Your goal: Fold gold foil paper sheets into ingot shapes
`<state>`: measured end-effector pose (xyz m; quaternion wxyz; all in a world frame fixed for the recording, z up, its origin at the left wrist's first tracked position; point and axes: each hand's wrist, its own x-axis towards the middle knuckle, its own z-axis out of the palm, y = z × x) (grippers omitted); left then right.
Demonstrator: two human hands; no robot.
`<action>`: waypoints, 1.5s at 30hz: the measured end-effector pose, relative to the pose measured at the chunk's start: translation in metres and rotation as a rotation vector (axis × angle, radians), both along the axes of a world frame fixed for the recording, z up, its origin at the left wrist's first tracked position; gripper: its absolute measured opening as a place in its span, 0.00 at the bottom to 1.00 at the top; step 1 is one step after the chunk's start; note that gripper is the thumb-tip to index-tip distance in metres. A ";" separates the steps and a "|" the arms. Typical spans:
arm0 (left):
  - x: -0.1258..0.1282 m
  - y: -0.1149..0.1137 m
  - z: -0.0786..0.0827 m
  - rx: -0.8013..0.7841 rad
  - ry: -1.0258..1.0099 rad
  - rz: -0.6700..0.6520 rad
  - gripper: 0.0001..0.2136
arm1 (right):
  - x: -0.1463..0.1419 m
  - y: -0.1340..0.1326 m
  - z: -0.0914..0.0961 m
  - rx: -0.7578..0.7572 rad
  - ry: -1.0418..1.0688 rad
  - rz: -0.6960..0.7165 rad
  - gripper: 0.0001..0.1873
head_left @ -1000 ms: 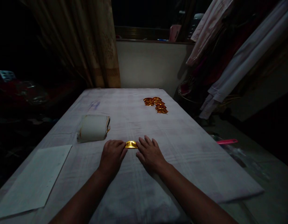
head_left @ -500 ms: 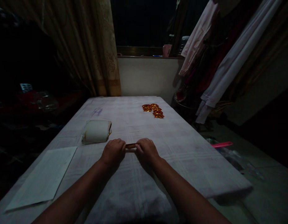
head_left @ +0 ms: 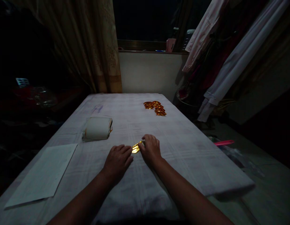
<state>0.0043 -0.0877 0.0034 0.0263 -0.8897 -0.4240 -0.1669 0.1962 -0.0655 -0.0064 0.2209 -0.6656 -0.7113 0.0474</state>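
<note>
A small folded piece of gold paper (head_left: 136,147) lies on the white cloth-covered table (head_left: 187,156), between my two hands. My left hand (head_left: 118,159) rests flat on the cloth with its fingertips pressing the near end of the gold piece. My right hand (head_left: 150,148) is curled, pinching the far end of the same piece. A cluster of several finished gold folded pieces (head_left: 155,107) sits at the far right of the table.
A stack of white-backed paper sheets (head_left: 98,128) lies left of my hands. A large white sheet (head_left: 43,173) lies at the near left. Curtains hang behind the table; clothes hang at the right. A pink object (head_left: 223,142) lies on the floor at the right.
Both hands had closed together over the gold piece; now the left hand lies flat and nearer me, the right pinches the far end, and the piece sits turned at an angle.
</note>
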 end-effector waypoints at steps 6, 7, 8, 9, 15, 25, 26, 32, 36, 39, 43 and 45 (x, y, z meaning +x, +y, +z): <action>0.000 0.001 -0.006 0.041 0.023 0.040 0.15 | 0.002 -0.019 0.004 -0.152 -0.141 0.381 0.25; 0.000 0.001 -0.006 0.042 0.021 0.048 0.15 | 0.005 -0.021 0.006 -0.175 -0.158 0.367 0.26; 0.000 0.001 -0.006 0.039 0.022 0.052 0.15 | 0.008 -0.021 0.008 -0.191 -0.172 0.344 0.26; 0.000 0.000 -0.006 0.035 0.026 0.052 0.16 | 0.011 -0.021 0.009 -0.201 -0.181 0.322 0.26; -0.011 -0.004 -0.010 0.050 0.018 0.079 0.17 | 0.018 -0.020 0.009 -0.202 -0.190 0.254 0.26; -0.015 -0.010 0.006 0.069 0.076 0.172 0.15 | 0.015 -0.019 0.009 -0.216 -0.193 0.249 0.27; -0.009 -0.012 0.007 0.075 0.063 0.170 0.15 | 0.015 -0.019 0.009 -0.210 -0.192 0.250 0.27; 0.016 -0.016 -0.001 -0.008 0.070 0.098 0.17 | 0.014 -0.023 0.008 -0.196 -0.169 0.214 0.27; 0.008 -0.008 -0.009 -0.008 0.067 0.091 0.17 | 0.014 -0.027 0.005 -0.124 -0.129 0.210 0.27; -0.002 0.000 -0.013 -0.037 0.056 0.080 0.19 | 0.014 -0.028 0.003 -0.091 -0.103 0.360 0.28; -0.013 0.007 -0.015 -0.135 0.078 0.041 0.21 | 0.016 -0.028 0.002 -0.126 -0.106 0.428 0.28; -0.015 0.008 -0.016 -0.157 0.085 0.036 0.21 | 0.021 -0.026 0.002 -0.156 -0.111 0.379 0.29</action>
